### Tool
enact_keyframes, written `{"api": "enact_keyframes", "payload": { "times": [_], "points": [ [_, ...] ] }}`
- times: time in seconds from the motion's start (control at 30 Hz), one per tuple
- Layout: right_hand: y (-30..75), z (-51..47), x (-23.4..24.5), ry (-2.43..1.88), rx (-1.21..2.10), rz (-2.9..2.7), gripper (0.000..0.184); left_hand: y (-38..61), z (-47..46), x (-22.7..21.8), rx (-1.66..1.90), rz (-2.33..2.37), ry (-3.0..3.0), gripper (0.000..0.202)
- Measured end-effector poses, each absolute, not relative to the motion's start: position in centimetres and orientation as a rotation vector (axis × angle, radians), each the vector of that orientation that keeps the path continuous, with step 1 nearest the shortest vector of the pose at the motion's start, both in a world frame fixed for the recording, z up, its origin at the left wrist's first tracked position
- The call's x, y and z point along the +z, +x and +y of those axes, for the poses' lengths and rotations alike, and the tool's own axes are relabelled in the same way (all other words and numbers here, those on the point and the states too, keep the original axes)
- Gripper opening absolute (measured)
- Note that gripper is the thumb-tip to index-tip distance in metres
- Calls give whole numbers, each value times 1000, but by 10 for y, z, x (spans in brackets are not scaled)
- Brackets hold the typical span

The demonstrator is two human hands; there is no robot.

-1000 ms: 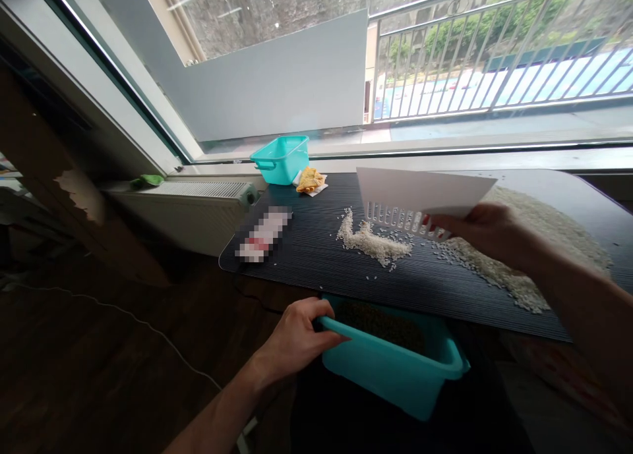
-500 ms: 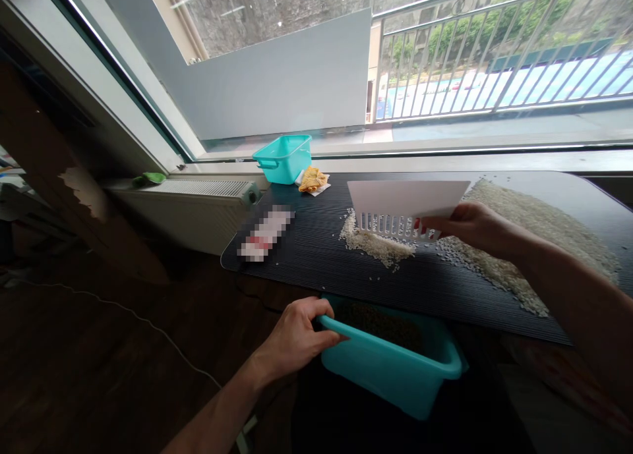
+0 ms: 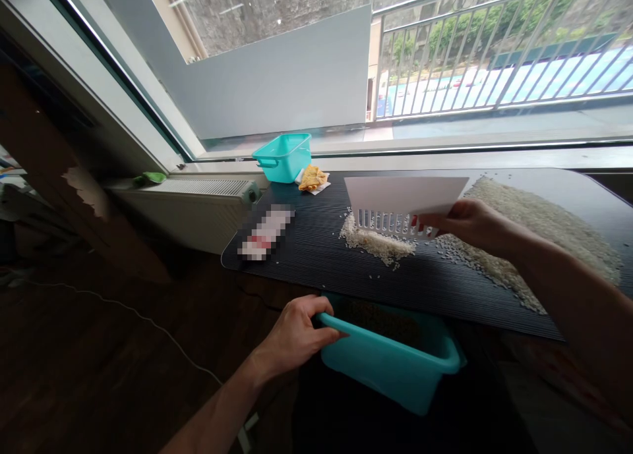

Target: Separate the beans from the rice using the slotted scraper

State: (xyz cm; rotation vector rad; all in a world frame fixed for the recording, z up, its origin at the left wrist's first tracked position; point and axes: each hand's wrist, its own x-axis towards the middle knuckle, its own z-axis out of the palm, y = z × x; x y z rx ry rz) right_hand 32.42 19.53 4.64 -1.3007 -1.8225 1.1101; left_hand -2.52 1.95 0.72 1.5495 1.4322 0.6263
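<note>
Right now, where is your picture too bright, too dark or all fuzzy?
In the head view, glare pales the table at far right; same view, the floor is very dark, the near bin shadowy inside; same view, a pale thing is pixelated.

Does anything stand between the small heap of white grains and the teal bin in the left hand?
Nothing visible does: just a strip of dark tabletop with a few stray grains lies between the small heap and the teal bin. The slotted white sheet in the right hand overlaps the heap's far side.
</note>
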Motion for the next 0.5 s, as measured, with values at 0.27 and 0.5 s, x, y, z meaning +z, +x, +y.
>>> {"api": "enact_keyframes", "payload": {
  "times": [0.27, 0.5],
  "points": [
    [317, 200, 54, -1292, 1150, -1898, 61, -26, 20, 8, 614, 1432, 1539, 19],
    [340, 184, 58, -1313, 1086, -1900, 74, -27, 20, 9, 605, 1475, 1541, 23]
  ]
}}
